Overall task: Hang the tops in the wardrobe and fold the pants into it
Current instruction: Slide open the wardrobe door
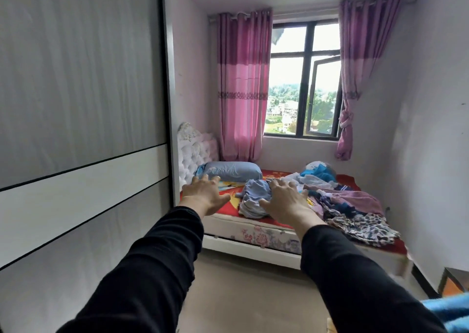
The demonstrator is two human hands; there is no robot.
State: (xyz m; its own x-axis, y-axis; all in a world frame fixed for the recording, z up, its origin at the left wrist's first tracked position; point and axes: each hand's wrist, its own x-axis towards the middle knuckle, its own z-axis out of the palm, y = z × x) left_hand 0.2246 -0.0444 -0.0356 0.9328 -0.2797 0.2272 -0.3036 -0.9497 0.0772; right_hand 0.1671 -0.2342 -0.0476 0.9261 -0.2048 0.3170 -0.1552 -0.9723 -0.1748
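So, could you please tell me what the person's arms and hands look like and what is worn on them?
The left sleeve and the right sleeve are long, black, plain soft cloth, ending at the wrists. The left hand and the right hand are bare: no gloves, rings or watch show.

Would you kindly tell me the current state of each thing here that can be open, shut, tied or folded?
Wardrobe door: shut.
Window: one pane swung open.
Left curtain: hanging loose.
Right curtain: tied in a knot.
Clothes: unfolded, heaped on the bed.
Left hand: open, holding nothing.
Right hand: open, holding nothing.
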